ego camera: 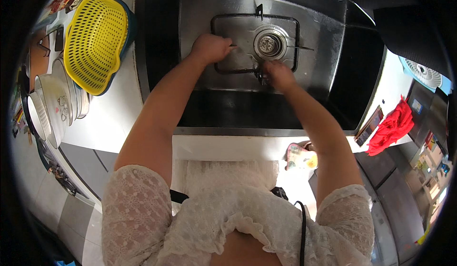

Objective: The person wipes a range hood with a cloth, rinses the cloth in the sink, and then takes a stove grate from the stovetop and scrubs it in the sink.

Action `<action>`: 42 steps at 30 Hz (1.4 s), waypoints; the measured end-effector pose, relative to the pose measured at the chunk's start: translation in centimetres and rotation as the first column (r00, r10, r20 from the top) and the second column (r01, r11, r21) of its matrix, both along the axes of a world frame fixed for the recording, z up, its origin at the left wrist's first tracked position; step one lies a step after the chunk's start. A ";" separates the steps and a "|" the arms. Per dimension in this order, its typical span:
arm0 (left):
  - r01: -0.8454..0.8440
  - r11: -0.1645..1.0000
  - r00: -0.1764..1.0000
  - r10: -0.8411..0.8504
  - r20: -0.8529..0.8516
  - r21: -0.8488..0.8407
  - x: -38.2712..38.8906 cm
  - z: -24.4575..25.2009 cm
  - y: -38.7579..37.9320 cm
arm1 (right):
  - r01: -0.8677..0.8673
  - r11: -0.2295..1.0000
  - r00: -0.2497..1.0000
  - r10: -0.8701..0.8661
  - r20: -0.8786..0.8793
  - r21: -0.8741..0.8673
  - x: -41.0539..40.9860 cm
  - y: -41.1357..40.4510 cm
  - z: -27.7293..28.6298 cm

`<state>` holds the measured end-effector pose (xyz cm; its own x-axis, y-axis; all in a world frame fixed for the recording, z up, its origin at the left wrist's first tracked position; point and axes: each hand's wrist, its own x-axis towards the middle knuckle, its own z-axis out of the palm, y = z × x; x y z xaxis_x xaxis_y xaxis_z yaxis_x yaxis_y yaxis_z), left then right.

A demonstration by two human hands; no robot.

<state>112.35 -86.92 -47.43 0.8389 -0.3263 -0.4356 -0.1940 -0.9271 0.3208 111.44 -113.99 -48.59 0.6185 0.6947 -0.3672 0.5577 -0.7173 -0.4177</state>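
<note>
A black metal gas-stove pan support (pixel 237 15), a rounded rectangle with prongs, is in the dark sink (pixel 323 71). My left hand (pixel 210 49) is closed around its left side, and a dark prong tip shows past the fingers. At the near rail, close to the front prong, the curled fingers of my right hand (pixel 280 74) grip the frame; my fingertips are partly hidden. The round metal sink drain (pixel 268 44) with its strainer shows through the frame, under the right half. Wet marks and drops cover the sink floor.
A yellow colander (pixel 96 43) in a dark basin stands left of the sink, near stacked bowls (pixel 59 105). On the right are a phone (pixel 369 126), a red cloth (pixel 392 128) and a light-blue fan (pixel 423 70). A patterned cloth (pixel 301 157) hangs at the front.
</note>
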 end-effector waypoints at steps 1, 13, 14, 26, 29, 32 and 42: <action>0.010 1.000 1.000 -0.010 0.027 -0.001 -0.4 -0.1 0.2 | -0.003 1.000 1.000 0.003 -0.003 0.003 0.3 -0.7 0.4; -0.017 1.000 1.000 0.016 -0.019 -0.015 -0.2 0.9 -0.4 | 0.041 0.999 0.999 -0.041 -0.022 0.004 -0.3 0.0 0.3; -0.018 1.000 1.000 0.017 -0.021 -0.009 -0.4 0.6 0.0 | 0.040 0.999 0.999 -0.039 -0.024 0.009 0.1 -0.4 0.5; -0.024 0.999 0.999 0.023 -0.023 -0.037 -0.3 0.4 -0.3 | 0.067 0.998 0.998 -0.067 -0.009 0.008 0.0 1.8 0.3; -0.033 0.999 0.996 0.031 -0.078 -0.020 -0.2 0.7 -0.3 | 0.062 0.998 0.993 -0.063 -0.102 -0.018 1.1 -0.4 0.4; -0.050 0.999 0.996 0.049 -0.073 -0.020 -0.1 0.8 -0.3 | 0.061 0.995 0.997 -0.065 -0.043 -0.078 2.9 -5.0 0.4; -0.028 0.999 0.998 0.027 -0.056 -0.016 0.1 0.9 -0.3 | 0.064 0.989 0.994 -0.076 0.083 0.135 -0.4 0.3 -0.7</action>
